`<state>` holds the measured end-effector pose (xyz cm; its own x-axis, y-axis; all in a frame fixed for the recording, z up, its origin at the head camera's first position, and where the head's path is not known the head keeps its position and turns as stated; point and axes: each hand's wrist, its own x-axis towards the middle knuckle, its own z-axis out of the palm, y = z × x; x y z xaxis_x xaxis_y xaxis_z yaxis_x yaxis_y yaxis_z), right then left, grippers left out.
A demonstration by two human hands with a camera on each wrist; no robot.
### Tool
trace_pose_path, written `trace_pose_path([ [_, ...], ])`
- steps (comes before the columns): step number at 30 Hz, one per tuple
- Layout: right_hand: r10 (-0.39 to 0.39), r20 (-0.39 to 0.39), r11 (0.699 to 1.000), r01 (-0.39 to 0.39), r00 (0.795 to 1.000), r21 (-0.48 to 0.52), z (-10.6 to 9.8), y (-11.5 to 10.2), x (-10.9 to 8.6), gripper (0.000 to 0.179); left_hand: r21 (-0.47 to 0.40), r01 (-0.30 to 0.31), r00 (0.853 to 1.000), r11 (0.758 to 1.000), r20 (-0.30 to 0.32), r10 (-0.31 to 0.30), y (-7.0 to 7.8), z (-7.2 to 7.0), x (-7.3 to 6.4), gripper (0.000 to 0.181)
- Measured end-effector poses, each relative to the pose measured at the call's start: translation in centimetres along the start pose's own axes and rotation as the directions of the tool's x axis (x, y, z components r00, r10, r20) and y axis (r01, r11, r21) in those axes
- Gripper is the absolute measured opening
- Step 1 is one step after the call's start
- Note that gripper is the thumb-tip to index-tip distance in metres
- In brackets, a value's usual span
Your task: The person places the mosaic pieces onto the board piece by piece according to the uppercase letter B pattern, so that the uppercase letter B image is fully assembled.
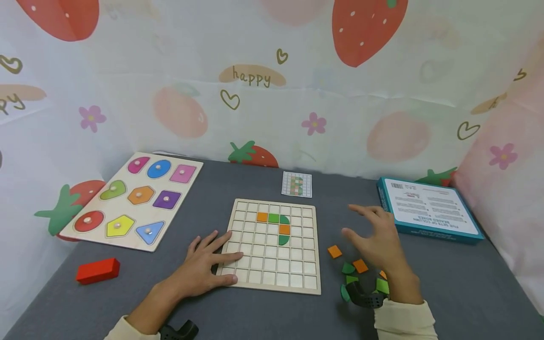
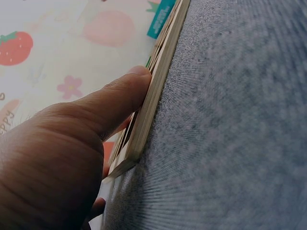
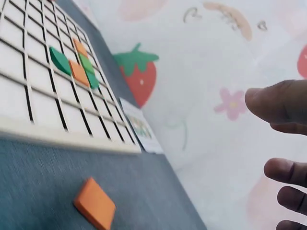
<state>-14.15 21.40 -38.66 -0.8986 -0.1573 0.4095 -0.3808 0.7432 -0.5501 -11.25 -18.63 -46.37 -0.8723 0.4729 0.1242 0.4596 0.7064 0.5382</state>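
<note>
A wooden grid board lies in the middle of the table. Near its top sit two orange squares, a light green square and two dark green rounded pieces. My left hand rests on the board's left edge with fingers spread, its thumb touching the near rim in the left wrist view. My right hand hovers right of the board, fingers apart, holding nothing. Below and beside it lie loose tiles, among them an orange tile and a dark green piece. Part of this pile hides behind the right wrist.
A printed pattern card lies behind the board. To the left are a shape puzzle with knobbed pieces and a red block. A teal box stands at the back right. Printed cloth walls border the grey table.
</note>
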Motion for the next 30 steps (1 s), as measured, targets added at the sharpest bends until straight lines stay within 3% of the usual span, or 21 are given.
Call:
trace_pose_path([
  [10, 0.11, 0.032, 0.994, -0.11, 0.993, 0.02, -1.4, 3.6, -0.7, 0.052, -0.003, -0.003, 1.0, 1.0, 0.002, 0.003, 0.1, 0.0, 0.0, 0.056],
  [30, 0.247, 0.193, 0.969, -0.244, 0.95, -0.041, -1.2, 6.7, -1.6, 0.057, -0.001, 0.005, 1.0, 1.0, 0.005, -0.005, 0.1, 0.0, 0.0, 0.057],
])
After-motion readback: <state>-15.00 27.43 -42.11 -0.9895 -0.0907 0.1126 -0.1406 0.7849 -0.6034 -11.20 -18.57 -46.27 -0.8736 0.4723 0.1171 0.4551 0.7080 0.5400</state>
